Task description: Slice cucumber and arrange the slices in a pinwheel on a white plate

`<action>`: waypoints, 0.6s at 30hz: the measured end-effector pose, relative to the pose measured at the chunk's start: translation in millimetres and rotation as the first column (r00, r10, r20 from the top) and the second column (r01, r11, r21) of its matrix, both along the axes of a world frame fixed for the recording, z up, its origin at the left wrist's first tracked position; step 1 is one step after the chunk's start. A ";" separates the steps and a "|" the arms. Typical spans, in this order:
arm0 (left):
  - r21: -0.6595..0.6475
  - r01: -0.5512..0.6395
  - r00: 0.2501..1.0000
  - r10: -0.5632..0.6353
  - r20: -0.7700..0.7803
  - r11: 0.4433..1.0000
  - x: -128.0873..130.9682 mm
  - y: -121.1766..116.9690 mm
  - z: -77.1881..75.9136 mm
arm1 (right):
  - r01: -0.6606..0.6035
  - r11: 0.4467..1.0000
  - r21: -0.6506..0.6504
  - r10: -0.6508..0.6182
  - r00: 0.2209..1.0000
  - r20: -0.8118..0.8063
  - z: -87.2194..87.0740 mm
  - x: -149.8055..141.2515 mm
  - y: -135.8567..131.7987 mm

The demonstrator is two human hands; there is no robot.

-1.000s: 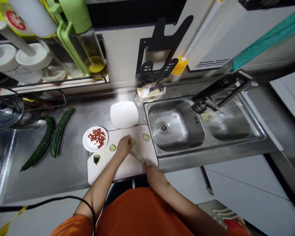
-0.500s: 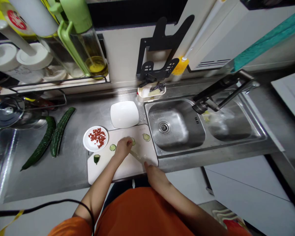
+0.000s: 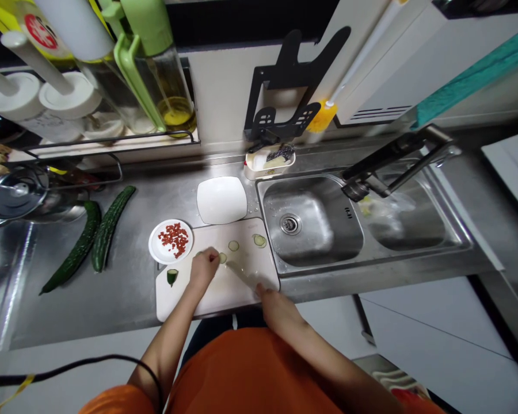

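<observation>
Your left hand: fingertips pinched on the edge of a thin cucumber slice, over the cutting board. Your right hand, nearer your body, is closed round the knife, blade angled toward that slice. Just beyond your left hand, to its right, one loose round; farther right, overlapping slices. Left of the same hand, a cucumber stub. Beyond it, a round plate bearing red bits, and a white square dish.

On the cutting board left of the sink, cucumber slices, apparently a knife.
</observation>
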State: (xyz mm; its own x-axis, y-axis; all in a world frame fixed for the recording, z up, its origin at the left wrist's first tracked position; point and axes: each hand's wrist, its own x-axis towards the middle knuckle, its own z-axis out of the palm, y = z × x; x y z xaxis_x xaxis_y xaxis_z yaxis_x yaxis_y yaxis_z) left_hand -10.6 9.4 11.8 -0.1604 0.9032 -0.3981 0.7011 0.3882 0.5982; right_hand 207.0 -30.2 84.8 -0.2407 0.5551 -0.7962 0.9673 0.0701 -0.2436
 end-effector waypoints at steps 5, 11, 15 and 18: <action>-0.013 -0.025 0.994 0.024 -0.109 1.000 0.8 -5.8 -5.1 | -0.007 0.999 0.051 0.007 1.000 0.009 -0.7 -12.3 5.7; -0.043 -0.031 0.989 0.024 -0.149 0.999 -0.1 -8.8 -7.9 | 0.003 0.998 0.069 -0.004 1.000 0.010 -3.3 -24.6 8.2; -0.064 -0.043 0.988 0.033 -0.148 0.997 -0.7 -8.8 -9.6 | 0.005 0.997 0.075 -0.003 1.000 -0.023 -2.8 -29.1 8.2; -0.066 -0.041 0.988 0.031 -0.152 0.997 -1.0 -8.4 -10.6 | 0.003 0.996 0.087 -0.002 1.000 -0.022 -2.0 -32.2 8.0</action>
State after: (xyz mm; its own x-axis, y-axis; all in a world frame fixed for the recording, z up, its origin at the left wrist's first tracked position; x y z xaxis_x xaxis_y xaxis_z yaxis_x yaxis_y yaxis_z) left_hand -11.6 1.0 1.2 -0.2552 0.8670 -0.4279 0.7658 0.4514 0.4579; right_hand 174.8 -22.3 82.8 -0.2560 0.6227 -0.7394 0.9621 0.0896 -0.2577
